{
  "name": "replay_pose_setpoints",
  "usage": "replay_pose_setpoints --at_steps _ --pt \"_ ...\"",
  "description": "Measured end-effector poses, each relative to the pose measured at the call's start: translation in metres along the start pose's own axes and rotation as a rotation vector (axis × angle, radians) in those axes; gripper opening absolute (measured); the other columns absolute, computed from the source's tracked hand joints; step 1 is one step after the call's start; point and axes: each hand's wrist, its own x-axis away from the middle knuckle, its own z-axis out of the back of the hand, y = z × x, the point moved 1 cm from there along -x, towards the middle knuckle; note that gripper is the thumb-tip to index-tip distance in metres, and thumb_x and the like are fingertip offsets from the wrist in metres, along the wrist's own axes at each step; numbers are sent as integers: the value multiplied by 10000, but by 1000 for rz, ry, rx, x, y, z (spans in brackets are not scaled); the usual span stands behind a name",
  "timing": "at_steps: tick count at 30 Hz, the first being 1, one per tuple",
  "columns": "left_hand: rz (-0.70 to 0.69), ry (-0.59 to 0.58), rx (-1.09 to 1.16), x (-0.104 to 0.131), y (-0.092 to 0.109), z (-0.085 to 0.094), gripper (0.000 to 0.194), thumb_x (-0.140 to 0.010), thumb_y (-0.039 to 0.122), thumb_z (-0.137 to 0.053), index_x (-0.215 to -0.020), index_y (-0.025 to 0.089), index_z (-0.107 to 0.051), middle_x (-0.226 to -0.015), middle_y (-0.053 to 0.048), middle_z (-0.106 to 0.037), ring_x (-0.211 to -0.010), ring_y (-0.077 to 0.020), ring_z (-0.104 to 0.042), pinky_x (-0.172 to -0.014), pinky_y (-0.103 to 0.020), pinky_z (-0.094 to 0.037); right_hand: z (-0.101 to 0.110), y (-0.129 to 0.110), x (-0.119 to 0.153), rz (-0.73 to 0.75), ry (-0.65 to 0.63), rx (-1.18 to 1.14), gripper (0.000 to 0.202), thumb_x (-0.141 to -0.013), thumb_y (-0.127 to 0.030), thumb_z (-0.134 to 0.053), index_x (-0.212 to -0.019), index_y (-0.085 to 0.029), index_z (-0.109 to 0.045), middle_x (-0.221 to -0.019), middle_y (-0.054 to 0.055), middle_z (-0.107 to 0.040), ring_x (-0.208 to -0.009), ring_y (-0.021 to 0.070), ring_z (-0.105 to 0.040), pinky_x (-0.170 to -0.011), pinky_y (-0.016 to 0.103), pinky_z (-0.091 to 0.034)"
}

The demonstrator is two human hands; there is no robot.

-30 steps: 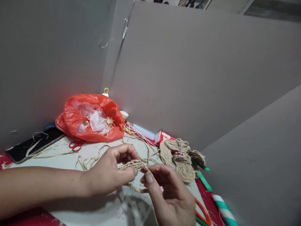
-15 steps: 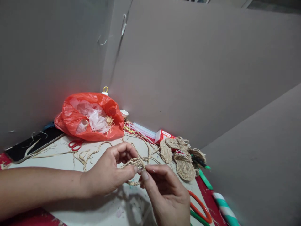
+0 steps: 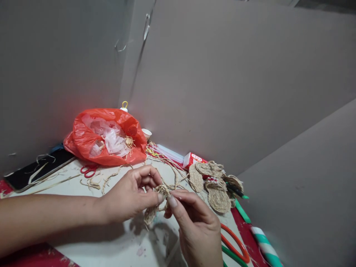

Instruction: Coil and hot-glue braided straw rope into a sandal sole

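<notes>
Presently judged at a hand-working step: manipulate the straw piece (image 3: pixel 162 190) by fingertip pressure. Locate at center, held just above the desk (image 3: pixel 122 248), between the left hand (image 3: pixel 129 200) and the right hand (image 3: pixel 198 226).

On the left, note thumb and forefinger clamped on the piece. On the right, note thumb and forefinger closed on the edge at 3 o'clock; unable to tell which strand from this view.

Taking the piece as dial center, observe:
- Hanging end (image 3: pixel 150 216): 7 o'clock.
- Loose cords (image 3: pixel 175 174): between 1 and 2 o'clock.
- Coiled straw pads (image 3: pixel 218 194): 3 o'clock.
- Orange loop (image 3: pixel 236 241): 4 o'clock, beside the right hand.
- Red scissors (image 3: pixel 88 171): between 9 and 10 o'clock.
- Red plastic bag (image 3: pixel 83 148): between 10 and 11 o'clock.

For the next move, by judgement, apply a firm left pinch, reposition only the right fingers, and guide the loose cords free of snags. Caution: avoid opening both pinches together, for risk of loosening the piece.
</notes>
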Motion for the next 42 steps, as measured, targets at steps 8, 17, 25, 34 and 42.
replay_pose_setpoints --at_steps 8,17,25,34,42 --pt "56 -14 22 -4 1 2 205 -691 153 -647 -803 166 -476 -622 68 -521 -560 -57 -438 -551 -203 -352 -3 6 2 -177 28 -125 91 -777 -292 -759 -794 -240 -687 -654 -43 -649 -544 75 -608 -534 150 -514" --pt "134 -33 71 -2 3 3 205 -671 161 -653 -814 163 -506 -619 38 -581 -544 -89 -540 -567 -234 -407 -1 9 -1 -359 -109 -247 194 -790 -375 -746 -760 -207 -653 -611 -43 -611 -571 84 -572 -576 183 -486" --pt "163 -63 99 -2 5 3 200 -701 183 -657 -812 175 -490 -606 29 -605 -560 -131 -621 -565 -242 -423 -2 8 -2 -399 -112 -344 181 -790 -350 -751 -844 -221 -636 -643 -58 -609 -516 67 -576 -522 164 -476" --pt "167 -34 93 -1 5 5 211 -674 169 -656 -805 176 -490 -591 42 -589 -515 -93 -549 -544 -232 -408 -2 6 0 -220 -74 -132 92 -837 -302 -700 -815 -220 -664 -623 -39 -632 -555 89 -589 -539 172 -502" --pt "173 -12 107 -3 9 4 207 -660 162 -656 -788 170 -494 -582 52 -570 -496 -69 -506 -531 -213 -408 0 2 3 72 -58 149 114 -861 -215 -643 -920 -259 -729 -683 -20 -669 -590 104 -634 -563 178 -535"
